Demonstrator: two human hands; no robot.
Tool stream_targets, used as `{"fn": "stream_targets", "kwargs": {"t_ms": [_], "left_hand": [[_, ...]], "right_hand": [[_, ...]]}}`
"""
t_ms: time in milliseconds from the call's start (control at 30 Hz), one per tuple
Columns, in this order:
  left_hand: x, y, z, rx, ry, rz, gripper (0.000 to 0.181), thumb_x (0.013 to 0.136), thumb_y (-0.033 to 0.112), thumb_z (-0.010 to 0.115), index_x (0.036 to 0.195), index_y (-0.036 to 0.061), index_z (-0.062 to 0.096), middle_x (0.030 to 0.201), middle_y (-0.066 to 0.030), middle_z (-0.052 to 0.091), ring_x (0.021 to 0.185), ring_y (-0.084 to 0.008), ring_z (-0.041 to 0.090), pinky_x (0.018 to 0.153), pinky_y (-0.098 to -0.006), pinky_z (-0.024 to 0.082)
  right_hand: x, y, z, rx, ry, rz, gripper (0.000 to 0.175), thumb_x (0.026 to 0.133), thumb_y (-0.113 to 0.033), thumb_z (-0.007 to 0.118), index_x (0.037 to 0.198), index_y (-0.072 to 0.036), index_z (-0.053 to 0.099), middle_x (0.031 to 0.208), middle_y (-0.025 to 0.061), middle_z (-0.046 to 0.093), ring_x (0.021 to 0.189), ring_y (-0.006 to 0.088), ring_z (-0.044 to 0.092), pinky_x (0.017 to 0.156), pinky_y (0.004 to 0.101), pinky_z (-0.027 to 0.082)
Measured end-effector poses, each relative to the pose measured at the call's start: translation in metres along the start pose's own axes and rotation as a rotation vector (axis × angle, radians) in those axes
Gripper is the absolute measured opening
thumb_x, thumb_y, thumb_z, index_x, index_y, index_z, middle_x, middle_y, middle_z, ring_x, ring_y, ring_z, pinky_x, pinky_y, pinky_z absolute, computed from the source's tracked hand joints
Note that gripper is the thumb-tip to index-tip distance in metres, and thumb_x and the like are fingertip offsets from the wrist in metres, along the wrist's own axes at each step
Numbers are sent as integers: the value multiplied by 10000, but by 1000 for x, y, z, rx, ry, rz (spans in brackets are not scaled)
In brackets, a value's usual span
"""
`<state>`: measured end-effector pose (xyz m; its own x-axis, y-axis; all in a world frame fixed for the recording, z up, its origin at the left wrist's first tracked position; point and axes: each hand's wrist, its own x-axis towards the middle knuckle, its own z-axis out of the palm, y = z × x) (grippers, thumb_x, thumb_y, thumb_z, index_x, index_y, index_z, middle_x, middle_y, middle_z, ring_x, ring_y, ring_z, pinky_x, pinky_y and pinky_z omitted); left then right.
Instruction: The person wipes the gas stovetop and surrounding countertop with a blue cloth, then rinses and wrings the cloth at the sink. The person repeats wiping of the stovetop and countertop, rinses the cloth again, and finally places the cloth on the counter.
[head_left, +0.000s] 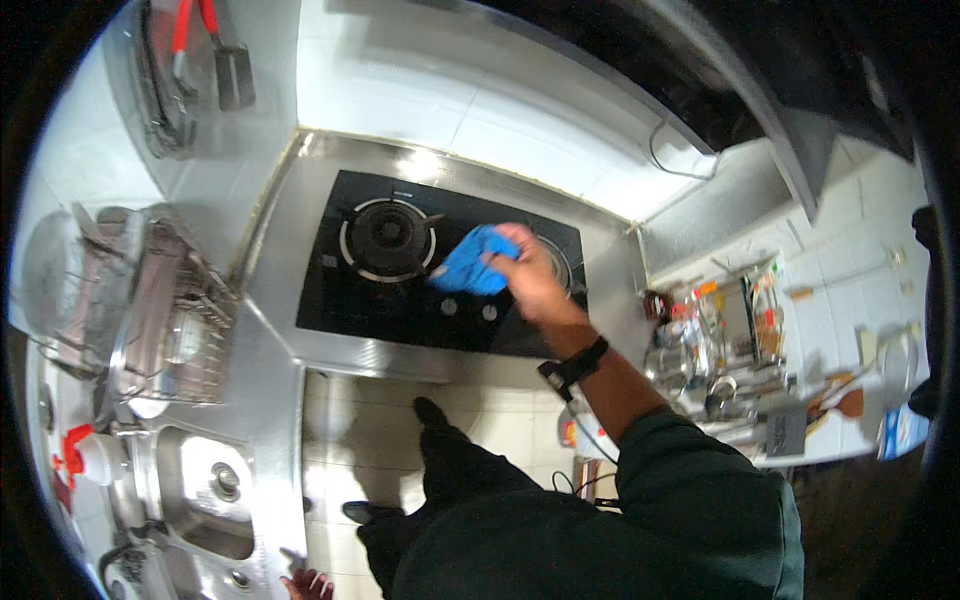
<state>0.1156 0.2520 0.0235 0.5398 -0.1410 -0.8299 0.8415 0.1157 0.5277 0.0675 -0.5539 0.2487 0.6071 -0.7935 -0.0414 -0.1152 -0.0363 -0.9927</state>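
Note:
My right hand (531, 274) grips a blue cloth (474, 261) over the middle of a black glass gas hob (360, 311). Motion blur hides whether the cloth touches the glass. To the left of the cloth is the hob's left burner (390, 231); the right burner (556, 262) is partly covered by my hand. Two control knobs (469, 309) show just below the cloth. At the bottom edge of the view, my left hand (306, 585) is partly cut off, beside the sink counter. Its visible fingers are apart with nothing between them.
A steel counter (271, 315) surrounds the hob. Left are a wire dish rack (202, 337) and a steel sink (214, 487). Red-handled utensils (199, 22) hang on the wall. Bottles and jars (697, 337) crowd the right side. A dark range hood (705, 82) overhangs the upper right.

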Motion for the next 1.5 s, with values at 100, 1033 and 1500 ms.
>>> {"fn": "stream_targets", "kwargs": {"t_ms": [100, 1033, 1500], "left_hand": [[-16, -52, 32, 92, 198, -85, 782, 1143, 644, 426, 1597, 10, 486, 1507, -245, 609, 1345, -456, 608, 1165, -624, 472], [3, -128, 287, 433, 256, -329, 565, 1098, 520, 586, 1422, 59, 622, 1127, -149, 736, 883, -267, 728, 644, -393, 583], [4, -128, 290, 476, 337, -363, 546, 1098, 495, 604, 1396, 40, 640, 1058, -145, 744, 822, -260, 730, 633, -386, 592]], "right_hand": [[110, -7, -92, -541, 113, -169, 435, 949, 54, 674, 1374, -37, 648, 1219, 114, 749, 1132, 234, 717, 1001, 365, 590], [236, 141, -417, -1720, -268, 100, 499, 895, 1, 704, 1360, -178, 725, 1357, 124, 734, 1287, 354, 674, 1060, 453, 575], [293, 129, -275, -1629, -338, -958, 456, 904, -68, 780, 1340, -199, 751, 1170, 116, 691, 1033, 299, 702, 826, 429, 611]]}}
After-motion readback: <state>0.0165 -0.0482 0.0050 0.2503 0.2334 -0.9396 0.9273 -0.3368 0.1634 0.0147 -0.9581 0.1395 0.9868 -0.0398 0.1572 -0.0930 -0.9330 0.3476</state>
